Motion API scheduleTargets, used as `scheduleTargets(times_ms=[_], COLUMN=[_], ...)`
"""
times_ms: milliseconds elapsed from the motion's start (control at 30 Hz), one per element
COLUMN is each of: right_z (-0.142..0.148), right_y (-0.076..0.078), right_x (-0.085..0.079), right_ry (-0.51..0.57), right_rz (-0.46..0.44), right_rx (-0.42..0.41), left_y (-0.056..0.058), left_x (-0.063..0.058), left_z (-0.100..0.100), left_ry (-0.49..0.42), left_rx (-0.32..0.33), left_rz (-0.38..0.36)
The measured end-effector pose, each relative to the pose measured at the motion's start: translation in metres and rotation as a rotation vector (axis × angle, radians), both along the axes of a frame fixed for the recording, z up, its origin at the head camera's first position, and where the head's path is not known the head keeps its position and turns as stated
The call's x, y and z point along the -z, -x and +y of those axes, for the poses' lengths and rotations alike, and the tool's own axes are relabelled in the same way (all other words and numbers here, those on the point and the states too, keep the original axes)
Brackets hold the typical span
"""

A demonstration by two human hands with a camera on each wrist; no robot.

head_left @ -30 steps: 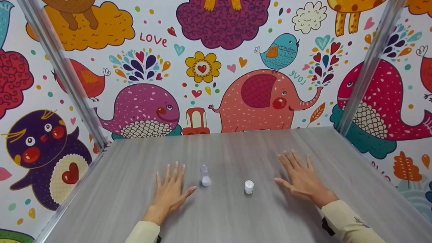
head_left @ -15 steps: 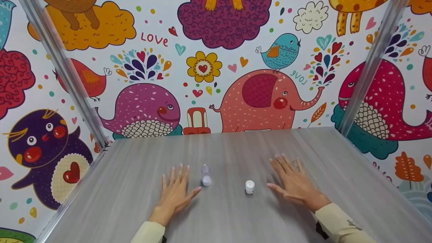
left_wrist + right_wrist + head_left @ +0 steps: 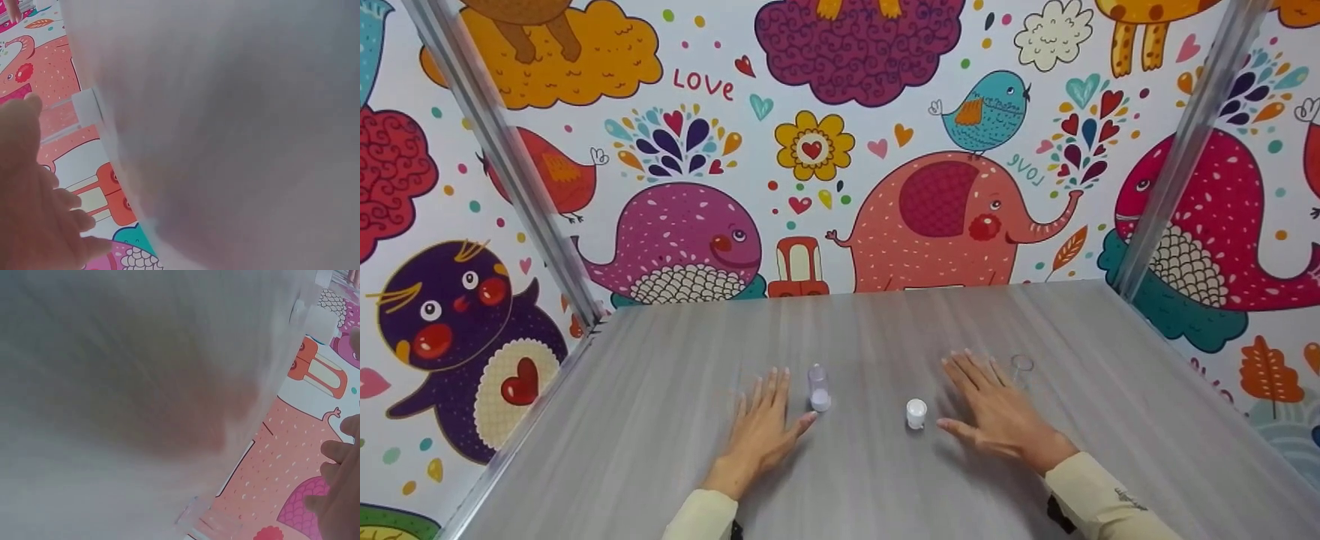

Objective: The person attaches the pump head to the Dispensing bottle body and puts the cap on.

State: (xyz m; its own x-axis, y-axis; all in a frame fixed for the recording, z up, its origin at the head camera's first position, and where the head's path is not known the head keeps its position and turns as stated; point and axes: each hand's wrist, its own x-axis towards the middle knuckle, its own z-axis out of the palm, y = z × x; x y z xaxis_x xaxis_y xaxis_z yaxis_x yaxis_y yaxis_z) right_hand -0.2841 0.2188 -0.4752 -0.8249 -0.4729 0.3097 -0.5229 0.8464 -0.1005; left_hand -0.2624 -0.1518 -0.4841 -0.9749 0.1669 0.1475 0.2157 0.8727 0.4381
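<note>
My left hand is palm down with fingers extended, holding nothing. Its thumb tip comes close to a small clear bottle that stands on its white end. In the left wrist view the same bottle rises from the table beside the thumb. On the other side, my right hand is also palm down with fingers spread and holds nothing. A small white cap-like piece stands left of its thumb. Just past its fingers sits a clear round piece, seen from the side as a clear cylinder in the right wrist view.
The grey wood-grain table carries these small things. Behind it rises a wall printed with cartoon animals. Metal posts stand at the table's back left and back right corners.
Both hands have moved inward, the left to the right and the right to the left. The clear round piece has come into view beside the right fingers. The bottle and white piece have stayed put.
</note>
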Motion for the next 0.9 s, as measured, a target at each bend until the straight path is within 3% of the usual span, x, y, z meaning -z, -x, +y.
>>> scheduleTargets(times_ms=[300, 633, 900], right_z=[-0.009, -0.019, -0.027], right_y=[-0.001, 0.0, -0.001], right_x=[0.003, 0.006, 0.008], right_ry=[0.008, 0.042, 0.089], right_rz=[-0.037, -0.067, -0.179], right_rx=[-0.034, -0.078, -0.039], left_y=[-0.001, 0.002, 0.006], left_x=[-0.001, -0.007, -0.01], left_z=[0.007, 0.015, 0.021], left_ry=[-0.096, -0.237, -0.341], left_rx=[0.003, 0.02, 0.011], left_rz=[-0.091, -0.093, -0.116])
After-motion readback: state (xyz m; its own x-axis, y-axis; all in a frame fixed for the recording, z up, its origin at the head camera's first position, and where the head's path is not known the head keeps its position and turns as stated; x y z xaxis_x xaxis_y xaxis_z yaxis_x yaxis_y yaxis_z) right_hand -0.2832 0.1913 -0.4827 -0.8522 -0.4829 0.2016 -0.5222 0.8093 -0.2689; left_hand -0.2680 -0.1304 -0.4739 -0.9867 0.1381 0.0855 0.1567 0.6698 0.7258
